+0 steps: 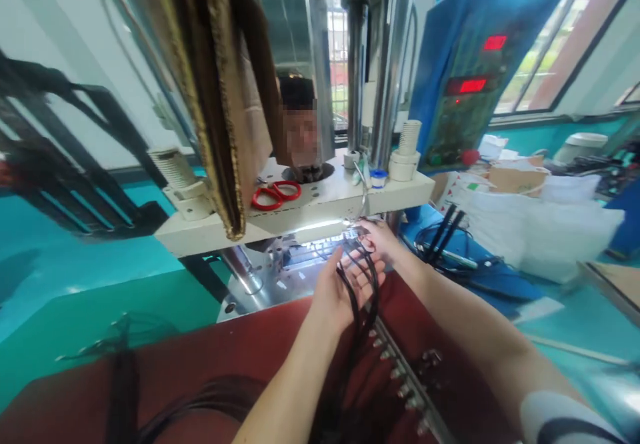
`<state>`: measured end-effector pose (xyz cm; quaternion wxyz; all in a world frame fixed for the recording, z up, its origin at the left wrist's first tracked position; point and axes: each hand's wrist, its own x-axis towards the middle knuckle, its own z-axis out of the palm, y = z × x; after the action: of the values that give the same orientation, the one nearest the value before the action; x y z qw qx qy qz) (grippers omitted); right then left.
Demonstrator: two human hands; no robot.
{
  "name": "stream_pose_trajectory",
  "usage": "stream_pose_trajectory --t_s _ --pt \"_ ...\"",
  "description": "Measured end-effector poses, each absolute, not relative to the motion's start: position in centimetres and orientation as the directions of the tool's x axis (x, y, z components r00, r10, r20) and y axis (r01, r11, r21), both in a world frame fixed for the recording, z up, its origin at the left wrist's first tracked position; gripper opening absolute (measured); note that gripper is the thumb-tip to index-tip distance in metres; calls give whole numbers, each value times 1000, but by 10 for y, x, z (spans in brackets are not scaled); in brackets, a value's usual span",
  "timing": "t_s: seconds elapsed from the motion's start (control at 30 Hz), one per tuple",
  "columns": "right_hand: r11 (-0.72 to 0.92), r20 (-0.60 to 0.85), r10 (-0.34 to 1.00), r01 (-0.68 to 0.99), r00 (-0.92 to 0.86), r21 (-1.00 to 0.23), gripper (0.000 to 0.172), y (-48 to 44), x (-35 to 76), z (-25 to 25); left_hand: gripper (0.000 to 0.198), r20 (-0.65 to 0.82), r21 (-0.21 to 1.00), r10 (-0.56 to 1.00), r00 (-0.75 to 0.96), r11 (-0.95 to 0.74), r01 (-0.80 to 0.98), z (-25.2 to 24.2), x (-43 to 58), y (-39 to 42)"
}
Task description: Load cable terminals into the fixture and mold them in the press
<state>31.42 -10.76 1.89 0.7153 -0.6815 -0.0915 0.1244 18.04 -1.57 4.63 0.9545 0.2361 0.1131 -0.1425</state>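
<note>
Several thin black cables (pixel 374 281) run up from the red worktop toward the lit opening of a press machine. My left hand (pixel 333 295) is palm up beneath them, with the cables passing between its thumb and curled fingers. Just beyond it, my right hand (pixel 383 241) has its thumb and fingers drawn together around the cables' upper ends at the press opening. Its fingertips partly hide those ends. Behind both hands lies the press's metal lower plate (pixel 305 252), lit by a bright lamp.
Red-handled scissors (pixel 277 195) and a blue-and-white tape roll (pixel 379 178) rest on the cream press plate (pixel 320 212). Cardboard (pixel 225 131) hangs at left. On the red worktop (pixel 260 344) are a metal strip with fittings (pixel 400 371) and coiled cable (pixel 210 397). A blue control box (pixel 465 77) stands right.
</note>
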Motion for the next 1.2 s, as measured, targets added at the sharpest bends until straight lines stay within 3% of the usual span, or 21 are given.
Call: stream_pose_trajectory --t_s 0.2,0.43,0.57,0.63,0.77,0.97,1.03,1.1,1.2 --pt "159 -95 245 -136 965 -978 14 -127 275 20 17 -261 438 -324 910 800 410 57 148 -39" --pt "262 -71 132 -104 989 -960 14 -161 250 21 20 -303 562 -295 906 713 420 34 104 -79" --pt "295 -42 55 -57 998 -954 14 -186 246 19 27 -326 687 -365 872 542 484 16 62 -94" --pt "300 -24 13 -27 1000 -954 13 -201 245 16 29 -282 749 -378 882 487 449 10 44 -92" --pt "259 -8 -38 2 999 -966 13 -233 238 3 27 -98 719 -250 963 651 242 16 29 -71" --pt "174 -23 41 -30 999 -984 22 -268 213 -21 20 2 690 -132 991 717 94 27 36 -60" --pt "105 -28 132 -42 991 -994 25 -280 208 -27 20 6 698 -133 991 711 91 22 37 -65" --pt "-109 14 238 41 971 -993 27 -293 209 -32 21 12 708 -132 991 701 85 17 38 -69" --pt "-525 143 385 344 912 -779 19 -309 214 -39 22 10 710 -111 994 700 71 14 40 -72"
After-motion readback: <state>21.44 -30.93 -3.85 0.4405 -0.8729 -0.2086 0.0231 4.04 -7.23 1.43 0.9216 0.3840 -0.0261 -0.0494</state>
